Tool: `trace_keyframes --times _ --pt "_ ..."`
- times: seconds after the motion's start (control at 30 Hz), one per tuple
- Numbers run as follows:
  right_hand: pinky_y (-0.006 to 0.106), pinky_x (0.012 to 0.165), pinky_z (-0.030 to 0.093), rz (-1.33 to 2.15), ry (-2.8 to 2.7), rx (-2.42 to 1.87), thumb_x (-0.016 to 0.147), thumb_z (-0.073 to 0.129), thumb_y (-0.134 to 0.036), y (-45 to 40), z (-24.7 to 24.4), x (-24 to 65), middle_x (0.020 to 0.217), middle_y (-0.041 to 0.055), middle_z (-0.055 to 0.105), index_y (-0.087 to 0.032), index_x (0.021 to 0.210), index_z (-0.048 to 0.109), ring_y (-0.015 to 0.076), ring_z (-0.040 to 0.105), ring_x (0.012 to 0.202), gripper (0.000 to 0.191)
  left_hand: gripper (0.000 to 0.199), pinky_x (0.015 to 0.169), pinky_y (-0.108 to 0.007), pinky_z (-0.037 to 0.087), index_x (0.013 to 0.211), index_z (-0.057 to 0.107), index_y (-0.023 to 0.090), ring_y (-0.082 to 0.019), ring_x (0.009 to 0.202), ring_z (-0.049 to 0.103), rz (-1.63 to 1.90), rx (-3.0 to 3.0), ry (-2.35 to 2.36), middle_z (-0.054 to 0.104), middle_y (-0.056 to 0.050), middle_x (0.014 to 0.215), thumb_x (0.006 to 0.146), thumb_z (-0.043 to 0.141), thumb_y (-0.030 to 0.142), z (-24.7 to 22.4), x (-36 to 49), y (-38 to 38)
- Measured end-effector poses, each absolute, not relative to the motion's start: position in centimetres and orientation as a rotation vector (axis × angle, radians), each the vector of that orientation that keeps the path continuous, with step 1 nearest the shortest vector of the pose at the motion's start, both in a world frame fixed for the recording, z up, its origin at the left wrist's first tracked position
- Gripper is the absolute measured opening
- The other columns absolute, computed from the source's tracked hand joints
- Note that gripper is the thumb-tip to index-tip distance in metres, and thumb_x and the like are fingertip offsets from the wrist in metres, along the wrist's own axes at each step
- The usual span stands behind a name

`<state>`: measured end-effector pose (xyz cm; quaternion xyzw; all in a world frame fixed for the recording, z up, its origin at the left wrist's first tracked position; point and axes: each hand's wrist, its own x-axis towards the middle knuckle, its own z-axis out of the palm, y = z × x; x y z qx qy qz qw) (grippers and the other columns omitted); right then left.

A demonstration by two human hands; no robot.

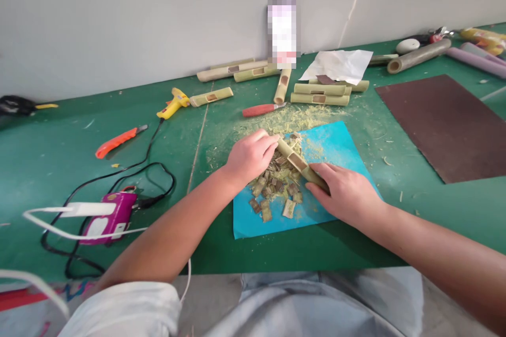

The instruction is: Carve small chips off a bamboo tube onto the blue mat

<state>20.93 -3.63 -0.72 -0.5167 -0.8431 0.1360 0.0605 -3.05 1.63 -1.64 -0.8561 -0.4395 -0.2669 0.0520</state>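
Note:
Between my two hands lies a slanted bamboo tube with a rectangular opening cut in its side. My left hand is closed at the tube's far upper end; whether it also holds a small tool is hidden. My right hand grips the near lower end, thumb and fingers on either side. Beneath the tube, small cut bamboo pieces and pale shavings are heaped on a blue sheet. A red-handled knife lies beyond my left hand.
Other notched bamboo tubes lie at the back, near white paper and an upright phone. To the left are an orange cutter, a yellow glue gun and a purple power strip with cords. A brown sheet lies right.

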Motion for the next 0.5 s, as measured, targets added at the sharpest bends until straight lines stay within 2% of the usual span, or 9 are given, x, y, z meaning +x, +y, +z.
trace_keyframes --times 0.37,0.5 --pt "0.029 0.062 0.035 0.412 -2.554 -1.560 0.093 0.050 -0.035 -3.59 -0.68 20.70 0.100 0.0056 0.071 -0.020 0.112 0.060 0.0198 0.065 0.082 0.026 0.026 0.065 -0.024 0.051 0.106 0.068 0.014 -0.014 0.073 0.061 -0.756 -2.693 -1.219 0.064 -0.006 0.081 0.099 0.045 0.025 -1.48 -2.78 1.41" --pt "0.029 0.060 0.034 0.392 -2.552 -1.566 0.093 0.049 -0.036 -3.67 -0.74 20.78 0.101 0.0058 0.071 -0.020 0.112 0.060 0.0196 0.064 0.081 0.027 0.025 0.069 -0.027 0.053 0.104 0.069 0.013 -0.015 0.077 0.063 -0.833 -2.673 -1.275 0.066 -0.008 0.088 0.099 0.047 0.025 -1.62 -2.86 1.65"
